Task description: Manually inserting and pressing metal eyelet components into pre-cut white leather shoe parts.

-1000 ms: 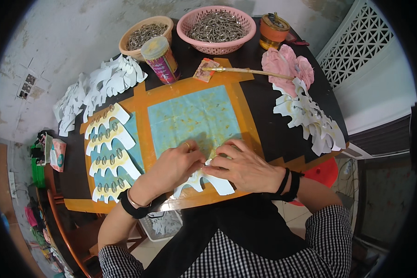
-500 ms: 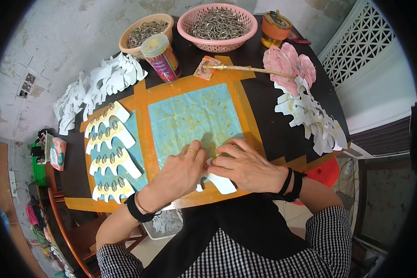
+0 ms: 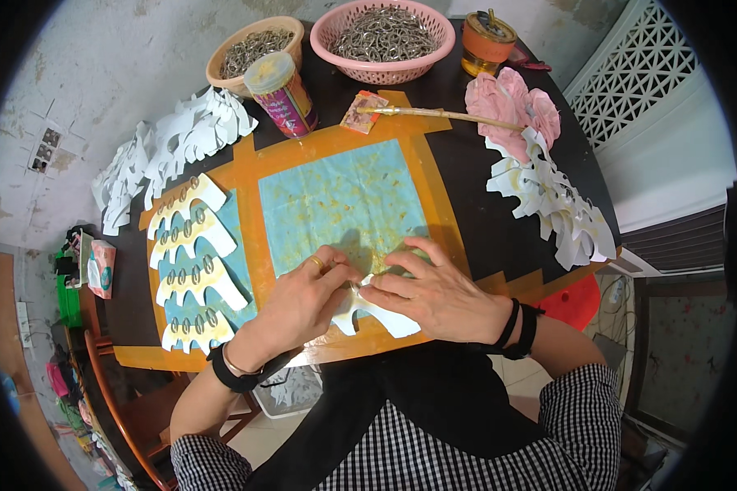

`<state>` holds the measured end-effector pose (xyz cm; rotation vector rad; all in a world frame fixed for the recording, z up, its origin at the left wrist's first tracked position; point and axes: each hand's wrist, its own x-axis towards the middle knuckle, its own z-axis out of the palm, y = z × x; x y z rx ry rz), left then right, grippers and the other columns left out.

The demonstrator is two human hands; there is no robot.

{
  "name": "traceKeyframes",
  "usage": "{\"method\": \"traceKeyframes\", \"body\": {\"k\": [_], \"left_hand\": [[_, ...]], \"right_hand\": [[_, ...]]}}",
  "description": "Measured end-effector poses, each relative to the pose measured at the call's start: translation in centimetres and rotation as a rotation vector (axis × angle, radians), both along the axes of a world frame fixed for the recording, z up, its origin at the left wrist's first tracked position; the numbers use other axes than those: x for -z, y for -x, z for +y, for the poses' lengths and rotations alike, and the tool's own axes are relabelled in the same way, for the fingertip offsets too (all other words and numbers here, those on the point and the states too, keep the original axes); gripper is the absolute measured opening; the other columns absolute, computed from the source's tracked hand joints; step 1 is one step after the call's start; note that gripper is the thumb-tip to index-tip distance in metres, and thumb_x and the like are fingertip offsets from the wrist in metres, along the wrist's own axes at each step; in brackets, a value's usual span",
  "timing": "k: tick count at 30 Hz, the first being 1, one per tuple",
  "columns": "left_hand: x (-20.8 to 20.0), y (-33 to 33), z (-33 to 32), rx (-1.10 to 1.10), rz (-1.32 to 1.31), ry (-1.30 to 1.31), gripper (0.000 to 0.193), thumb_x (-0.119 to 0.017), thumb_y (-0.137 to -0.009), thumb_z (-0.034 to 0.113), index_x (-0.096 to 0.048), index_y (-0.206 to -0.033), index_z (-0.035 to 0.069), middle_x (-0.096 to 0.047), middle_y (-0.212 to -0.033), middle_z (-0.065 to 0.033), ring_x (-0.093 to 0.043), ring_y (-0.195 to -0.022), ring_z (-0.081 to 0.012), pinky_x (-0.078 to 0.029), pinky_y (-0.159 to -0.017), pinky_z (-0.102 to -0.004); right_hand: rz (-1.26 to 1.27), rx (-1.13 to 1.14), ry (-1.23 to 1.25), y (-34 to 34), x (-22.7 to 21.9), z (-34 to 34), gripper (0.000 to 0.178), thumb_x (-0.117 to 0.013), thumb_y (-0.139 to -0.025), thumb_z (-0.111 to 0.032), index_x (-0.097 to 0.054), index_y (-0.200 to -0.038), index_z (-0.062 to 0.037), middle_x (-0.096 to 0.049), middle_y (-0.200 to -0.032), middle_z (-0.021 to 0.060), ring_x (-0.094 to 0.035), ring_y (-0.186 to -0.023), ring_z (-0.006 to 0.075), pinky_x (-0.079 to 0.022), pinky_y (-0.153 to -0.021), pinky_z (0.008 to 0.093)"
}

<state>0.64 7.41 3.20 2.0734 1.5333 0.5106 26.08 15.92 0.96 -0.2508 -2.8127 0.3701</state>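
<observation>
A white scalloped cut-out piece (image 3: 375, 317) lies at the near edge of the table, below a stained light-blue sheet (image 3: 336, 204). My left hand (image 3: 307, 296) is closed, its fingertips pressed together at the left part of the piece's upper edge. From the other side, the bent fingers of my right hand (image 3: 442, 296) grip the same edge. The fingertips of both hands almost meet and hide part of the piece. Just left, several similar white pieces (image 3: 193, 282) with yellowish smears and rows of metal rings lie in a column.
Baskets of metal rings, one pink (image 3: 382, 75) and one peach (image 3: 254, 57), stand at the back near a purple canister (image 3: 291, 110) and an amber jar (image 3: 487, 49). A glue-coated brush (image 3: 450, 115) rests near a pink cloth (image 3: 512, 110). White cut-outs (image 3: 196, 135) are heaped on both sides.
My left hand has shifted slightly left and down, and more of the white piece shows between my hands. My right fingers have moved a little on its upper edge.
</observation>
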Motion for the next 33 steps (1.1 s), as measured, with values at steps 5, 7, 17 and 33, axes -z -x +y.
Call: {"method": "traceKeyframes", "body": {"k": [5, 7, 17, 33], "left_hand": [[-0.2, 0.1, 0.5, 0.020, -0.019, 0.028, 0.018, -0.076, -0.091, 0.000, -0.075, -0.108, 0.007, -0.064, -0.118, -0.0118, -0.073, -0.097, -0.0330, -0.061, -0.082, -0.0429], [-0.2, 0.2, 0.7, 0.036, -0.011, 0.034, 0.018, -0.077, -0.091, 0.000, -0.075, -0.108, 0.007, -0.064, -0.117, -0.0114, -0.074, -0.095, -0.0327, -0.061, -0.082, -0.0426], [0.3, -1.2, -0.1, -0.014, 0.221, -0.089, 0.021, -0.080, -0.086, 0.005, -0.072, -0.103, 0.012, -0.065, -0.112, -0.0062, -0.072, -0.097, -0.0282, -0.061, -0.072, -0.0411], [2.3, -2.9, -3.3, -0.068, 0.309, -0.440, 0.047, -0.086, -0.069, 0.008, -0.071, -0.113, 0.012, -0.065, -0.114, -0.0005, -0.067, -0.099, -0.0222, -0.057, -0.061, -0.0351]], "right_hand": [[0.005, -0.002, -0.018, 0.0, 0.2, 0.1, 0.046, -0.067, -0.090, -0.010, -0.069, -0.135, -0.0090, -0.064, -0.119, 0.0015, -0.054, -0.133, 0.0255, -0.034, -0.123, 0.0525], [0.011, -0.003, -0.016, 0.0, 0.1, 0.1, 0.046, -0.067, -0.089, -0.009, -0.068, -0.135, -0.0090, -0.064, -0.118, 0.0015, -0.054, -0.132, 0.0257, -0.034, -0.124, 0.0530], [0.055, 0.002, 0.125, 0.0, 0.4, 0.0, 0.045, -0.069, -0.085, -0.004, -0.070, -0.130, -0.0073, -0.065, -0.119, 0.0040, -0.054, -0.133, 0.0266, -0.030, -0.126, 0.0553], [0.008, 0.034, 0.041, 0.0, -0.2, -0.7, 0.037, -0.066, -0.090, -0.007, -0.072, -0.126, -0.0056, -0.065, -0.123, 0.0040, -0.056, -0.129, 0.0259, -0.029, -0.128, 0.0558]]}}
